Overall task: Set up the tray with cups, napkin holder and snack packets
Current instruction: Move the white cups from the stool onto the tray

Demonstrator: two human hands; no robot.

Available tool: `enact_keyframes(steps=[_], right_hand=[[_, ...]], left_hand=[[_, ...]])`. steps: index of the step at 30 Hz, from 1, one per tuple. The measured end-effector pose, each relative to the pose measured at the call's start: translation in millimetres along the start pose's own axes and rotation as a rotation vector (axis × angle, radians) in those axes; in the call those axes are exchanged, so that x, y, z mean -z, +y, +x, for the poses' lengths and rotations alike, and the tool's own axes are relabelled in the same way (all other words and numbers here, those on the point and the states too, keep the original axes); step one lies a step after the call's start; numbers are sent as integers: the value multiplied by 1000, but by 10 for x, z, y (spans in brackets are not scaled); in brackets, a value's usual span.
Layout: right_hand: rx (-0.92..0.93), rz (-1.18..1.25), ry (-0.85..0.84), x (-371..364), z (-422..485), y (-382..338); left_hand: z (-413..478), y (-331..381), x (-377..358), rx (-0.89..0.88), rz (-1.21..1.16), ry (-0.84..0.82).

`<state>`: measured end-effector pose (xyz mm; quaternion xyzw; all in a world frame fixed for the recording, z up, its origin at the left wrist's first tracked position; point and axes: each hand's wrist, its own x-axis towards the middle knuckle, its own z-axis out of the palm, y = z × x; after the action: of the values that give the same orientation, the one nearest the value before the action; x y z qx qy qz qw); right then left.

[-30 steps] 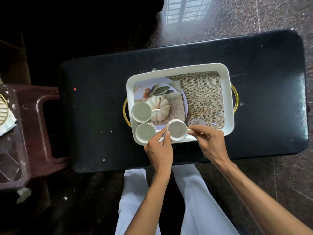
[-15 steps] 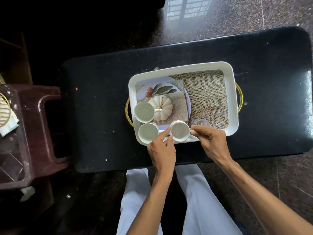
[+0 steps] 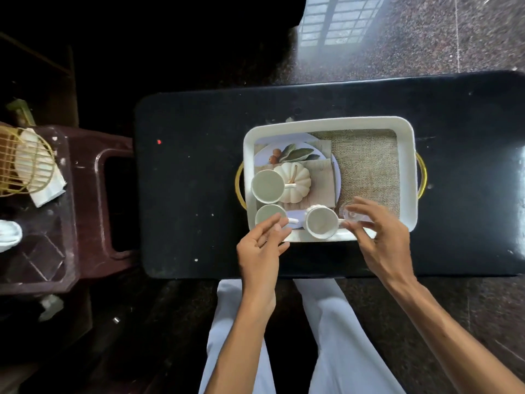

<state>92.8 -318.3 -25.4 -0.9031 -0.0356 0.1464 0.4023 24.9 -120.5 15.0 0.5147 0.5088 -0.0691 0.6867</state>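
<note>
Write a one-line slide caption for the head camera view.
Both hands, left and right, open beside a white cup standing in the white tray, near two more cups.

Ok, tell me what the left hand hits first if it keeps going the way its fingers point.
The left hand points up-right; its fingers already overlap the near-left cup, so that cup comes first, though height above it is unclear.

The tray sits on the table. Three cups stand in its near-left part: one behind, one at the near corner, one to the right. A stool stands left of the table.
</note>
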Motion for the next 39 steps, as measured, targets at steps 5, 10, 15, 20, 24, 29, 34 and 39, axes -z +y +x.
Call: enact_keyframes(steps=[5,10,15,20,24,29,34,39], right_hand=[[62,81,-35,-156,-35,-713],[122,180,-169,-730,-45,-1491],[167,95,-377,-1648,4,-2138],[285,104,-517,-2593,-31,-2743],[366,98,-603,-3297,-118,-3203],[345,92,-660,-4005,-215,-3582],[224,142,-644,-4479,-273,-3800],[206,133,-662,-4722,-317,-3860]], left_hand=[[-45,395,669,-91,-62,18],[-36,734,1595,-252,-17,134],[138,971,2718,-355,-111,383],[428,1092,3789,-400,-137,638],[761,1080,4408,-367,-99,761],[1155,1012,4810,-312,-124,787],[1401,966,4957,-246,-177,669],[1510,942,4946,-257,-180,596]])
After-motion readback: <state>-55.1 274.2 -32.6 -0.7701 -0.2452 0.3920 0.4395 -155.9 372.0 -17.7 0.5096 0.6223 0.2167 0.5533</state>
